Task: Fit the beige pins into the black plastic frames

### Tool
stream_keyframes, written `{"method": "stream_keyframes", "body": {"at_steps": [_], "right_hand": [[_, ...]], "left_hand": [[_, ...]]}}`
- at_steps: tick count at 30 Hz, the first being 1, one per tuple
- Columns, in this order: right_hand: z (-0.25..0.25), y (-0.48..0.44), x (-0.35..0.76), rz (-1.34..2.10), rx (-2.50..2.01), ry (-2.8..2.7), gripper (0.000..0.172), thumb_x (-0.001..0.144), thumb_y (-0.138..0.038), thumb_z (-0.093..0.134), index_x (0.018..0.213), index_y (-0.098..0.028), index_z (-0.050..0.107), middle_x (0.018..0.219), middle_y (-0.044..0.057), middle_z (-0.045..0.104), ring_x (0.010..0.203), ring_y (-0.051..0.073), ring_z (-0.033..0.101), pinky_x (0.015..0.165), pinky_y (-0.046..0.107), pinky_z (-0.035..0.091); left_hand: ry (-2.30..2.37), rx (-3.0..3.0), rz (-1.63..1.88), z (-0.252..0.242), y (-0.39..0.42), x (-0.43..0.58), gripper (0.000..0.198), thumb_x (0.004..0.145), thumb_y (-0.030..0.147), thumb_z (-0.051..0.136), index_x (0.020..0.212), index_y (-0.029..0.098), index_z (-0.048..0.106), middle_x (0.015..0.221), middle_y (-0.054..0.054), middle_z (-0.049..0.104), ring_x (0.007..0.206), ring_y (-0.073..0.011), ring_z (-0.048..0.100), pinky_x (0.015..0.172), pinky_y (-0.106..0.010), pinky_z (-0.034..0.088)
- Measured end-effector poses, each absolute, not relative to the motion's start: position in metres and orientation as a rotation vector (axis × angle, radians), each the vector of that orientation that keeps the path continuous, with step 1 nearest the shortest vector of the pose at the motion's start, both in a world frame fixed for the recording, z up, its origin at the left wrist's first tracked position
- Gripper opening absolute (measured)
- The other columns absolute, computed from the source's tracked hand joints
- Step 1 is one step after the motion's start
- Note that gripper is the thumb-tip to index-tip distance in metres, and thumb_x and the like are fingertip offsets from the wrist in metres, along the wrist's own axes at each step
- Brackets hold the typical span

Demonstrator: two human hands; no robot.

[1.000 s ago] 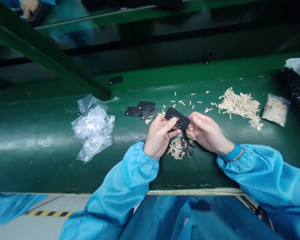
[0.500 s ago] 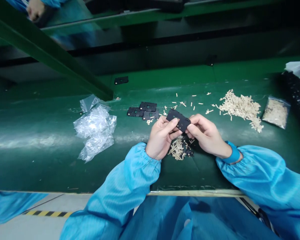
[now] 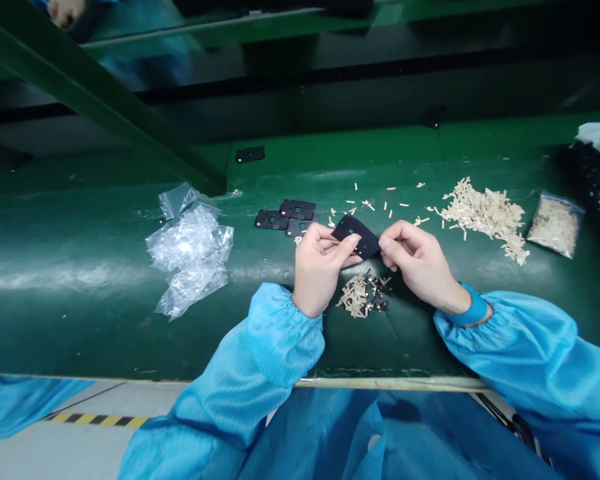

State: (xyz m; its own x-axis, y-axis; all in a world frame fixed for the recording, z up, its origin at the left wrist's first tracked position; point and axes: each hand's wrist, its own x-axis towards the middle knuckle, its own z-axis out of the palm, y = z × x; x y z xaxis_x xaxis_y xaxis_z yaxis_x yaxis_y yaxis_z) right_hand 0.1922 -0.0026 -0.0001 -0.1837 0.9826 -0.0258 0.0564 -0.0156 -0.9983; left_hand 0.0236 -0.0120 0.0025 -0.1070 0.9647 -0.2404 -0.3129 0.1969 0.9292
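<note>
My left hand (image 3: 321, 267) is closed on a thin black plastic plate (image 3: 355, 235) with small cut-outs, its thumb across the front and fingers behind. At the plate's right end, my right hand (image 3: 415, 260) pinches the edge between thumb and forefinger; any smaller piece in that pinch is hidden. Just below the hands lies a small heap of beige strips and black scraps (image 3: 363, 295). Similar black plates (image 3: 298, 209) overlap on the bench, left of and beyond my left hand.
Crumpled clear plastic bags (image 3: 190, 253) lie at left, near a slanting green post (image 3: 130, 120). A pile of beige strips (image 3: 485, 213) and a filled zip bag (image 3: 555, 225) sit at right. One more black plate (image 3: 250, 155) rests farther back. A co-worker's hand (image 3: 67, 10) shows at top left.
My right hand has shifted slightly right along the plate, its fingers now at the very edge. The left hand keeps its hold; the whole view has moved a little.
</note>
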Motion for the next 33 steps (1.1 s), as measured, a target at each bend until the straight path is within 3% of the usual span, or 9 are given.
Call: {"method": "stream_keyframes", "body": {"at_steps": [13,20,28,33], "right_hand": [[-0.005,-0.009,0.190,1.492,-1.051,-1.245,0.018,0.091,-0.033,0.070,0.101,-0.020,0.064,0.072,-0.003,0.058,0.061,0.010,0.053,0.056,0.025,0.044],[-0.002,-0.005,0.192,1.416,-1.213,-1.283,0.022,0.092,-0.039,0.069,0.087,-0.018,0.062,0.063,-0.004,0.056,0.053,0.009,0.049,0.052,0.025,0.039],[-0.001,0.003,0.191,1.900,-0.924,-0.951,0.028,0.088,-0.044,0.072,0.092,-0.018,0.062,0.069,-0.003,0.059,0.054,0.009,0.050,0.049,0.023,0.036],[-0.001,-0.001,0.185,1.918,-0.908,-0.883,0.030,0.083,-0.039,0.079,0.094,-0.019,0.060,0.066,-0.005,0.059,0.052,0.008,0.050,0.049,0.021,0.038]], "left_hand": [[1.124,0.629,1.235,0.005,-0.010,0.021,0.037,0.075,0.029,0.085,0.081,0.018,0.050,0.069,0.004,0.068,0.065,-0.0083,0.069,0.064,-0.020,0.064],[1.181,0.744,1.210,0.004,-0.012,0.022,0.036,0.075,0.032,0.085,0.084,0.017,0.054,0.077,0.001,0.072,0.071,-0.0103,0.072,0.064,-0.019,0.063],[1.140,0.699,1.142,0.007,-0.006,0.012,0.040,0.073,0.034,0.087,0.083,0.017,0.052,0.077,0.001,0.073,0.070,-0.0095,0.071,0.065,-0.018,0.063],[1.117,0.662,1.183,0.007,-0.005,0.012,0.041,0.072,0.033,0.088,0.082,0.017,0.052,0.073,0.003,0.070,0.067,-0.0088,0.070,0.064,-0.019,0.063]]}}
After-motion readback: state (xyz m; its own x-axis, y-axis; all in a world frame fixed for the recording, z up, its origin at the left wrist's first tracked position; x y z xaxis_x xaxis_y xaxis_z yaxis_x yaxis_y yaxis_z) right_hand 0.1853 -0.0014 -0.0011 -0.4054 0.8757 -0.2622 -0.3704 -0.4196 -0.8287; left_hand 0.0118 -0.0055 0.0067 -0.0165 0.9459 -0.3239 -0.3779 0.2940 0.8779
